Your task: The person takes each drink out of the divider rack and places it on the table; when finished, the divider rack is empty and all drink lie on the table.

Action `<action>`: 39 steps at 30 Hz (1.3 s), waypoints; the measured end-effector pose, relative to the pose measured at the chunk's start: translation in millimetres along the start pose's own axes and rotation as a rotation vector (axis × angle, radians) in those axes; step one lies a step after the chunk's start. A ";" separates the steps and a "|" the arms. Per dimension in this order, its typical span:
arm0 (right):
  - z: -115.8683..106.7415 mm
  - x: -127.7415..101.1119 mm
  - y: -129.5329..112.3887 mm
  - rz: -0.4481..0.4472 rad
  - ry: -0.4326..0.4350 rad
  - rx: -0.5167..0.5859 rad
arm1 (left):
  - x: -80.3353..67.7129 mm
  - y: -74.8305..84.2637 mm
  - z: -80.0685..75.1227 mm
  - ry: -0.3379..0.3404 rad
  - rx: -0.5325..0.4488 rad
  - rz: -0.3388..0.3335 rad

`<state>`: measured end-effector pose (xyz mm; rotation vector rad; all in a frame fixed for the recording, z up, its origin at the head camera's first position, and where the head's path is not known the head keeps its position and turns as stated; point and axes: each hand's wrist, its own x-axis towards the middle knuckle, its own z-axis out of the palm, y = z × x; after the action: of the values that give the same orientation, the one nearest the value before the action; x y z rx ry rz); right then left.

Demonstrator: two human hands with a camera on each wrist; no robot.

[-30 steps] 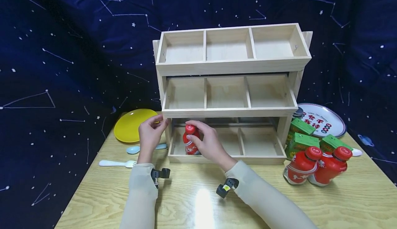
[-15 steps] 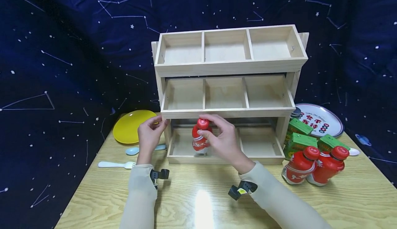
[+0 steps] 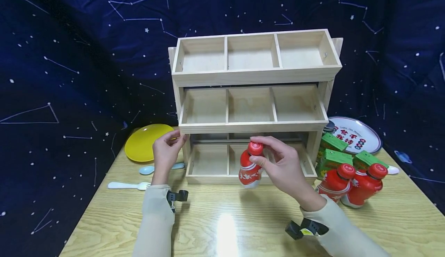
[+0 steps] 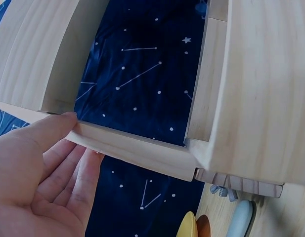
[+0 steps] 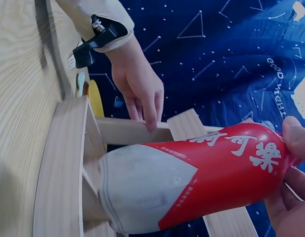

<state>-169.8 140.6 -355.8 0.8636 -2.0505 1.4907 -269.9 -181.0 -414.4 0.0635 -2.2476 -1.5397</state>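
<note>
My right hand grips a red plastic cola bottle by its neck and cap. The bottle tilts slightly in front of the bottom tier of a wooden three-tier shelf. In the right wrist view, white characters and a clear grey base show on the bottle. At the shelf's left side, my left hand pinches the upright post. The left wrist view has the thumb on one edge of that post and the fingers behind it.
Two more red bottles stand at the right by green boxes, with a printed white plate behind. To the left lie a yellow plate, a blue spoon and a white fork.
My right hand has lifted the bottle out of the bottom tier's left compartment and brought it right and nearer to me. The left hand stays on the post.
</note>
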 end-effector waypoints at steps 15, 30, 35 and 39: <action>-51.3 -46.3 6.8 0.139 0.002 -0.137 | -1.2 -0.5 -2.1 -0.014 -0.005 -0.040; -69.0 -70.1 26.0 0.203 0.056 -0.169 | 0.5 -0.7 -3.1 -0.004 0.003 -0.026; -71.3 -75.7 27.7 0.248 0.067 -0.206 | 1.1 -1.3 -1.6 0.002 0.002 -0.003; -74.5 -79.0 28.4 0.278 0.054 -0.248 | 0.8 -1.7 0.0 0.005 -0.004 0.006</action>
<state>-134.9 234.9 -405.7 0.4519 -2.3255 1.3363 -270.9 -181.9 -415.7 0.0593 -2.2395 -1.5392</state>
